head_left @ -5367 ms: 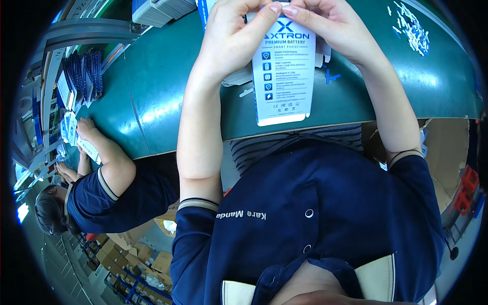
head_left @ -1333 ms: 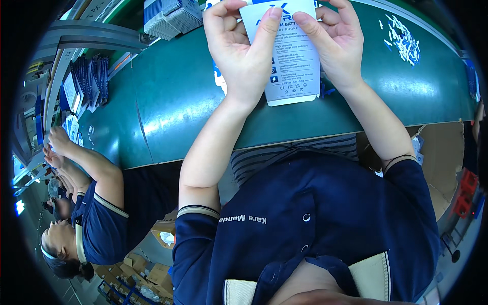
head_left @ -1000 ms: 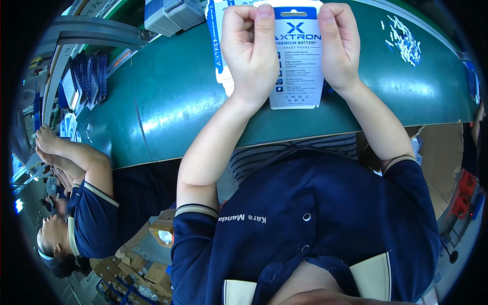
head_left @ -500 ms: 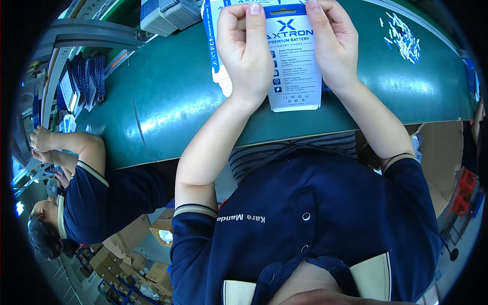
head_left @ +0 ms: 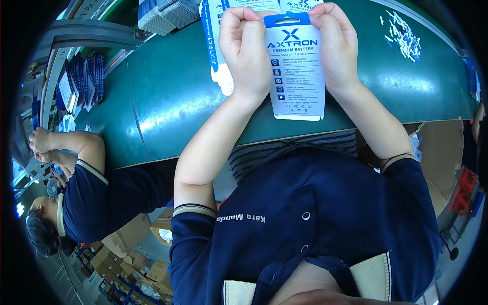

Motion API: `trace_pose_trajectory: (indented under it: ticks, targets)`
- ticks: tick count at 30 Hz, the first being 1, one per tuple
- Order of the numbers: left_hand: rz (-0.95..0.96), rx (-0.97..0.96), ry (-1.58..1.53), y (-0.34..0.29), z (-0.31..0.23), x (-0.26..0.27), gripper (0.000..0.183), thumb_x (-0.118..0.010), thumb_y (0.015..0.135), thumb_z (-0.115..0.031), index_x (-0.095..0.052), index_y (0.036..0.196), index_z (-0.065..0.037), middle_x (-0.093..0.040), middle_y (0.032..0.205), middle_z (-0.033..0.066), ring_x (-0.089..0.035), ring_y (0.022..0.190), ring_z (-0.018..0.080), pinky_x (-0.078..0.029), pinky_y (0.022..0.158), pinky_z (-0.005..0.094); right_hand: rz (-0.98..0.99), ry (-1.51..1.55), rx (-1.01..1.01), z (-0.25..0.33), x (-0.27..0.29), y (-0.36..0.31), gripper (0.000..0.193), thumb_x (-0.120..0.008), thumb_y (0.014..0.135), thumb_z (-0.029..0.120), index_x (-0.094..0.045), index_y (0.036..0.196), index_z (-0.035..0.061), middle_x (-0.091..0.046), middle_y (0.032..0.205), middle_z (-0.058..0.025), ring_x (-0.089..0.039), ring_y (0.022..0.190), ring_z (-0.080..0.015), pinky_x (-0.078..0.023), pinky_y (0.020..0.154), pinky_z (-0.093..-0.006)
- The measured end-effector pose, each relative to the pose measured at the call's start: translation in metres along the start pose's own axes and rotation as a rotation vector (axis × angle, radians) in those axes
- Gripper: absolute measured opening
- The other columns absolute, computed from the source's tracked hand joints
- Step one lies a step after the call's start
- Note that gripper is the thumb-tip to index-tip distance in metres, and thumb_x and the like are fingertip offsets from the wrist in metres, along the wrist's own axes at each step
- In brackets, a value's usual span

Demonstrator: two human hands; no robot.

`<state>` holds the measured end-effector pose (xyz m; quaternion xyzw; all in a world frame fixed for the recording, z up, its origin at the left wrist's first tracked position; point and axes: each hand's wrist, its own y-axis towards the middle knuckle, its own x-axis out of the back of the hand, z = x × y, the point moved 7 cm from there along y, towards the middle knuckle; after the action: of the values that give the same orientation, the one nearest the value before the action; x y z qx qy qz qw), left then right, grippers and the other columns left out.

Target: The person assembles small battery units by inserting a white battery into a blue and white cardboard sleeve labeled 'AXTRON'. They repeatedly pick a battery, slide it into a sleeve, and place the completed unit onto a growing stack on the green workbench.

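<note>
Between my two hands is a flat white and blue battery box [head_left: 296,76] with a hanging slot in its blue top tab. Its printed face is turned up toward me, and its lower end hangs over the near part of the table. My left hand [head_left: 245,53] pinches the box at its upper left corner, fingers curled. At the upper right corner my right hand [head_left: 334,48] grips it the same way. Just beyond, partly hidden by my hands, lie more white and blue boxes [head_left: 212,43] of the same look.
A green table [head_left: 178,96] spans the view. Small white strips [head_left: 404,38] lie scattered at the far right. Stacked flat cards [head_left: 168,15] stand at the back left, with dark blue packs [head_left: 86,79] further left. A co-worker's hands [head_left: 41,145] are at the left edge.
The box has come slightly nearer to me, and its top tab with the slot now shows more fully. My fingers have shifted outward to its upper corners.
</note>
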<state>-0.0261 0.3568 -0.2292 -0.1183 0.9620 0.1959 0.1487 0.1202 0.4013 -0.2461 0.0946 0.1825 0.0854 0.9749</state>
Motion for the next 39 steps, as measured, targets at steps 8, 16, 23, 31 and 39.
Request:
trace_pose_trajectory:
  ticks: [8,16,23,31,39]
  targets:
    - [0.003,-0.06,-0.11,0.003,-0.001,0.0,0.007,-0.042,0.091,-0.01,-0.043,0.088,-0.004,-0.067,0.095,0.02,-0.059,0.079,0.0165,-0.047,0.075,0.0264,0.041,0.154,0.14,0.019,-0.024,-0.009,0.007,-0.048,0.095,0.004,-0.048,0.088,0.0027,-0.067,0.092,-0.015,-0.061,0.082,-0.011,-0.05,0.077,-0.0252]
    - [0.002,-0.124,0.07,0.002,-0.002,0.01,0.012,-0.053,0.094,-0.013,-0.046,0.09,-0.004,-0.065,0.089,0.0118,-0.059,0.077,0.0142,-0.047,0.074,0.0247,0.094,0.062,0.223,0.022,-0.017,-0.005,0.025,-0.057,0.098,0.021,-0.047,0.081,0.007,-0.063,0.081,-0.0045,-0.055,0.071,-0.0047,-0.046,0.064,-0.0201]
    - [0.082,0.101,0.196,0.004,-0.012,-0.019,0.016,-0.065,0.089,-0.006,-0.061,0.102,0.002,-0.065,0.096,0.008,-0.06,0.087,0.0116,-0.048,0.078,0.0243,0.123,0.004,0.064,0.006,-0.011,0.01,0.014,-0.057,0.098,0.013,-0.05,0.088,0.006,-0.062,0.081,-0.0026,-0.055,0.074,-0.0041,-0.046,0.067,-0.0197]
    - [-0.099,0.11,-0.022,0.032,-0.015,0.024,0.012,-0.064,0.09,-0.002,-0.066,0.1,0.003,-0.068,0.09,0.0066,-0.062,0.078,0.0096,-0.049,0.072,0.0227,0.5,-0.028,-0.194,-0.002,-0.037,0.0,0.041,-0.066,0.09,0.006,-0.049,0.127,-0.0023,-0.064,0.114,-0.0109,-0.061,0.102,-0.0138,-0.049,0.089,-0.0283]
    - [-0.084,0.125,-0.03,0.033,-0.013,0.023,0.01,-0.063,0.092,-0.005,-0.065,0.099,0.002,-0.068,0.09,0.0062,-0.062,0.078,0.009,-0.048,0.072,0.0219,0.511,-0.003,-0.256,0.0,-0.038,0.003,0.042,-0.066,0.09,0.003,-0.049,0.128,-0.0031,-0.064,0.114,-0.0103,-0.061,0.103,-0.0132,-0.049,0.09,-0.0273]
